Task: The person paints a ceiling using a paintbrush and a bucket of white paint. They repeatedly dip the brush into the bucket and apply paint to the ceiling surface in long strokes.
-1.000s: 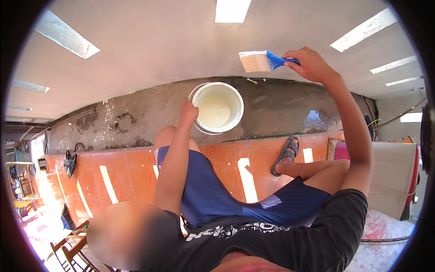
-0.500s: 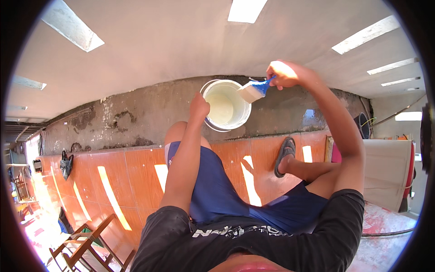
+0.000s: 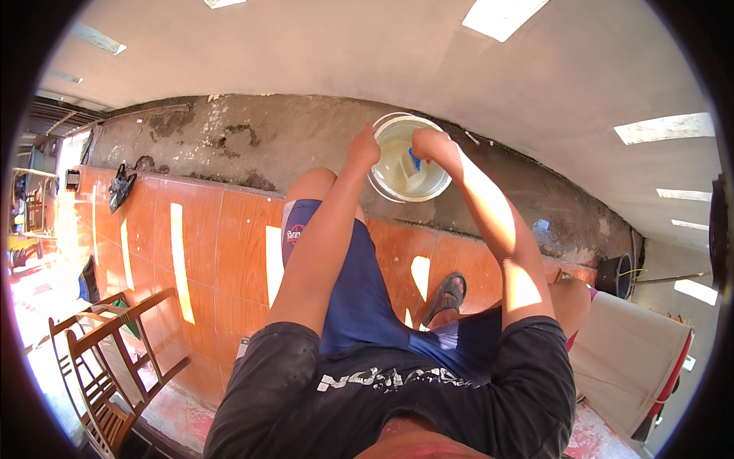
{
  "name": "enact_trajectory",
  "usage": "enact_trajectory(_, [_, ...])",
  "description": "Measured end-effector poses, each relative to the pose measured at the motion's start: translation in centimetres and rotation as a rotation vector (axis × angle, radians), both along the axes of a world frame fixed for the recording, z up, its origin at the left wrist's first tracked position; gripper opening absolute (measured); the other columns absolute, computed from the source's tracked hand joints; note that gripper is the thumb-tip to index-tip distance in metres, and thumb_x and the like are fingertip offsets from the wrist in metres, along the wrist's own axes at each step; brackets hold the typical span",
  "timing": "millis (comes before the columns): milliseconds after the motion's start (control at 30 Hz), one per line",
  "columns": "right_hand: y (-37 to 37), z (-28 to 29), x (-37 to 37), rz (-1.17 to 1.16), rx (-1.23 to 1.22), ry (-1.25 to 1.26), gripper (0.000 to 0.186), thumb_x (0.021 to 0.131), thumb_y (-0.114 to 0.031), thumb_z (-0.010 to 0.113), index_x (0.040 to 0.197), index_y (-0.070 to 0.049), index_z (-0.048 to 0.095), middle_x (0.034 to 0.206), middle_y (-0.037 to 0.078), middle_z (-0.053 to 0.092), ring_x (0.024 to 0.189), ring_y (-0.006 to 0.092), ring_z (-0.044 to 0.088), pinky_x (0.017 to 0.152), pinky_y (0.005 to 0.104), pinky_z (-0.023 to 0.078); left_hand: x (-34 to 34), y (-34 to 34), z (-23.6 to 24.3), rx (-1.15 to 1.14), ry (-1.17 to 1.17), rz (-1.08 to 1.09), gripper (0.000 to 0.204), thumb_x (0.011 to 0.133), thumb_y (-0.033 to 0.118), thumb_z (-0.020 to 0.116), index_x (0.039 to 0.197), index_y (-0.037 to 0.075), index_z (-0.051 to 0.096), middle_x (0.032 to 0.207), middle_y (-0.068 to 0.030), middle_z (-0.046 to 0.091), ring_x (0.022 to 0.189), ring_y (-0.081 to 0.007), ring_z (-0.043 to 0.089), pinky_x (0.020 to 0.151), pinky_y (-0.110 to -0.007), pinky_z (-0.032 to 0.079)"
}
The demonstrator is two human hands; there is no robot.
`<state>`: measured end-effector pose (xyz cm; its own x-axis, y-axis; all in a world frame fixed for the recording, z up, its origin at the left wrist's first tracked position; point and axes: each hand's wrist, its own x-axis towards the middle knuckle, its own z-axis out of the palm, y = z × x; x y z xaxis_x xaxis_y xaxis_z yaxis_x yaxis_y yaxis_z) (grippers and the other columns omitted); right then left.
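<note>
A white bucket (image 3: 397, 131) with pale, creamy liquid inside stands on the bare cement strip in front of me, beside my knee. My left hand (image 3: 365, 148) is closed on its left rim. Over the bucket's opening, my right hand (image 3: 433, 144) grips a paintbrush (image 3: 414, 159) with a blue handle. The brush points down into the bucket, its pale bristles at or in the liquid. My right fingers partly hide the handle.
A grey wall (image 3: 329, 46) rises beyond the cement strip (image 3: 183, 145). Orange tiles (image 3: 195, 229) lie under me. At the left are a wooden chair (image 3: 115, 359) and a black plastic bag (image 3: 121, 189); at the right, a dark bucket (image 3: 614, 275) and a beige panel (image 3: 627, 344).
My right hand has brought the paintbrush from beside the bucket's right rim down into it. The left hand still holds the rim. The whole view has shifted and turned.
</note>
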<state>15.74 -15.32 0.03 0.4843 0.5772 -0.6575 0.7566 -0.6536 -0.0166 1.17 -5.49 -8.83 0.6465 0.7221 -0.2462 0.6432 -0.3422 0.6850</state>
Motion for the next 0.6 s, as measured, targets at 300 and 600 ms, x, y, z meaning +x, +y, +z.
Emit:
enact_trajectory(300, [1.2,-2.6,-0.7,0.052,0.002,0.000,0.020,0.081,-0.010,0.063,0.095,-0.005,0.077,0.090,0.013,0.076,0.085,0.0265,0.075,0.074,0.0408,0.058,-0.3,1.2,-1.3,-0.110,-0.036,0.027,0.035,0.083,0.003,0.060,0.118,0.004,0.057,0.111,-0.0261,0.067,0.106,-0.0432,0.064,0.090,-0.049,0.051])
enact_trajectory(600, [0.7,-1.3,-1.6,0.100,-0.001,-0.043,0.026,0.078,-0.010,0.066,0.102,-0.007,0.076,0.103,0.015,0.075,0.096,0.0308,0.073,0.081,0.0426,0.057,0.8,0.3,0.1,-0.094,-0.040,0.015,0.035,0.083,0.002,0.058,0.118,0.005,0.057,0.111,-0.0257,0.067,0.107,-0.0434,0.064,0.089,-0.049,0.051])
